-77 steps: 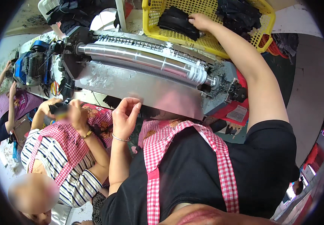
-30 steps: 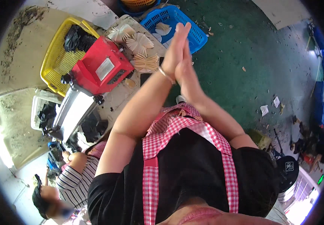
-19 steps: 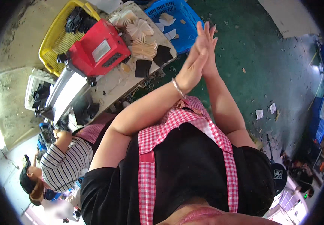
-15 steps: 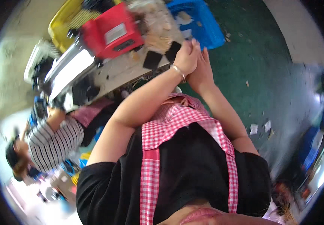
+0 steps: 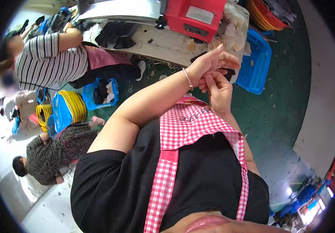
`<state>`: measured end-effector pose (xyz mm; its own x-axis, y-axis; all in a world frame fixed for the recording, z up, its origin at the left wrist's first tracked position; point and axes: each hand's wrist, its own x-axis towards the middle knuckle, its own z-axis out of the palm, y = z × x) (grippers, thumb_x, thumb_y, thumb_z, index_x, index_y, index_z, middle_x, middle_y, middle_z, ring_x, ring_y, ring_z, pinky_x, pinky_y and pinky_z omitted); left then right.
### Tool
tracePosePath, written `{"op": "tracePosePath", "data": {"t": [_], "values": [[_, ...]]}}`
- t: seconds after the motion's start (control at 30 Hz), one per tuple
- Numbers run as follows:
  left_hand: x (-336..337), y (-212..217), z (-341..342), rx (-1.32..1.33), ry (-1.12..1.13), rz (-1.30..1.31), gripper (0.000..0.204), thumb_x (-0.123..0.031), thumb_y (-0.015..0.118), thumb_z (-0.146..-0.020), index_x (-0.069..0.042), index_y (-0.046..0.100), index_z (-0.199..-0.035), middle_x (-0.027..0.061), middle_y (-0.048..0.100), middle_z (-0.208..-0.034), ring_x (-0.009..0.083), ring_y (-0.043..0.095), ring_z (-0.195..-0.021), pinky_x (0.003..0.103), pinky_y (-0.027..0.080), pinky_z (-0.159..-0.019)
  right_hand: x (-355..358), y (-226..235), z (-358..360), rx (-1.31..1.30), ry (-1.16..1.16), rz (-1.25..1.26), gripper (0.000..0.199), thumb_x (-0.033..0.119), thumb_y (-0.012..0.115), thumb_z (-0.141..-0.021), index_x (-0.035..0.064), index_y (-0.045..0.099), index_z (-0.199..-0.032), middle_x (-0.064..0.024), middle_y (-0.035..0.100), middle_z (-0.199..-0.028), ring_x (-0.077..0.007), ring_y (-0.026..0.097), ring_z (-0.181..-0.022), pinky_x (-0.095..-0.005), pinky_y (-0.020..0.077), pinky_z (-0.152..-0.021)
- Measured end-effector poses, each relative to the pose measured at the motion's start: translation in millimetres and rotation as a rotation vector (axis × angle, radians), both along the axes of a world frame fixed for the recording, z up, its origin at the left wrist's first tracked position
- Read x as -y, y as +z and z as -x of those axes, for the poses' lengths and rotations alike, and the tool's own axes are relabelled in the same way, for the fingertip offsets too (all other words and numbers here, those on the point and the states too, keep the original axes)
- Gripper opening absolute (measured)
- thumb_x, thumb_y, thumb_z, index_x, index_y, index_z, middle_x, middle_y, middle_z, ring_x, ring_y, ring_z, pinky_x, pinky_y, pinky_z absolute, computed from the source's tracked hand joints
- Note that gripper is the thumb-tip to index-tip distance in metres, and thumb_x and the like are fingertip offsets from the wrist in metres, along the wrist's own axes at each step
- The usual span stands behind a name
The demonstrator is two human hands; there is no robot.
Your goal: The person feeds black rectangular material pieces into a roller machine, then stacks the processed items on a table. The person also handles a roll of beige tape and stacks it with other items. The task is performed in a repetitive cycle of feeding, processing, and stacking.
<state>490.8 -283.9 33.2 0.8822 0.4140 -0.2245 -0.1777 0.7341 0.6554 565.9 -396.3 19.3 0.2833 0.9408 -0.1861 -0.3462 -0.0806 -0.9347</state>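
Note:
In front of my chest, my left hand (image 5: 210, 64) is held up with its fingers stretched and slightly apart, nothing seen in it. A thin pale bracelet (image 5: 187, 79) circles that wrist. Just below, my right hand (image 5: 220, 92) has its fingers curled and thumb pressed in against the heel of the left palm. Whether a small thing sits in that pinch is hidden. Behind the hands lie the edge of a worktable (image 5: 163, 50) and a dark flat piece (image 5: 226, 73) partly covered by my fingers.
On the worktable stands a red machine (image 5: 198, 33), with pale fan-shaped pieces (image 5: 233, 33) beside it. A blue basket (image 5: 257, 64) is on the green floor to the right. At left are a person in stripes (image 5: 53, 58), another person (image 5: 59, 151), and a blue crate (image 5: 101, 95).
My hands were pressed together; now the right has slid toward the left wrist and curled, while the left fingers spread. The view has turned, bringing a second person into sight.

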Motion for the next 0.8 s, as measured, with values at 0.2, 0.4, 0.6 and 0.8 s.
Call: {"op": "tracePosePath", "data": {"t": [0.2,0.4,0.6,0.8], "values": [[-27.6,2.3,16.9,-0.123,0.454,-0.495,0.045,-0.036,0.042,-0.107,-0.003,0.072,-0.114,0.0063,0.073,-0.112,0.0123,0.059,-0.109,0.028,0.043,-0.095,-35.1,12.3,13.4,0.573,0.032,-0.249,0.023,-0.002,0.052,-0.101,-0.0040,0.065,-0.120,-0.0124,0.069,-0.107,-0.0212,0.065,-0.104,-0.0326,0.0497,-0.093],[-38.9,10.7,21.8,-0.039,0.804,-0.615,0.053,-0.040,0.035,-0.105,-0.003,0.056,-0.136,0.0097,0.052,-0.146,0.0174,0.047,-0.130,0.034,0.032,-0.111,-58.8,9.7,17.1,0.081,0.398,-0.225,0.084,0.053,0.037,-0.106,-0.0023,0.006,-0.161,-0.0184,0.014,-0.167,-0.0275,0.016,-0.154,-0.0384,0.0160,-0.123],[-53.6,27.1,39.0,0.137,0.550,-0.701,0.089,-0.055,0.042,-0.101,-0.003,0.004,-0.163,0.0156,0.000,-0.171,0.0293,-0.002,-0.158,0.043,0.001,-0.125,-159.4,43.4,0.3,0.220,0.056,-0.297,0.080,0.049,0.050,-0.103,-0.0004,0.021,-0.158,-0.0185,0.027,-0.163,-0.0295,0.023,-0.152,-0.0407,0.0204,-0.123],[-135.6,-15.7,131.3,-0.075,-0.526,-0.786,0.058,-0.034,0.064,-0.100,0.000,0.050,-0.145,0.0186,0.055,-0.145,0.0281,0.042,-0.144,0.046,0.022,-0.122,-309.5,46.8,-26.8,1.110,0.089,-0.261,0.071,0.039,0.068,-0.095,0.0045,0.042,-0.151,-0.0178,0.047,-0.150,-0.0322,0.040,-0.141,-0.0419,0.0309,-0.118]]}}
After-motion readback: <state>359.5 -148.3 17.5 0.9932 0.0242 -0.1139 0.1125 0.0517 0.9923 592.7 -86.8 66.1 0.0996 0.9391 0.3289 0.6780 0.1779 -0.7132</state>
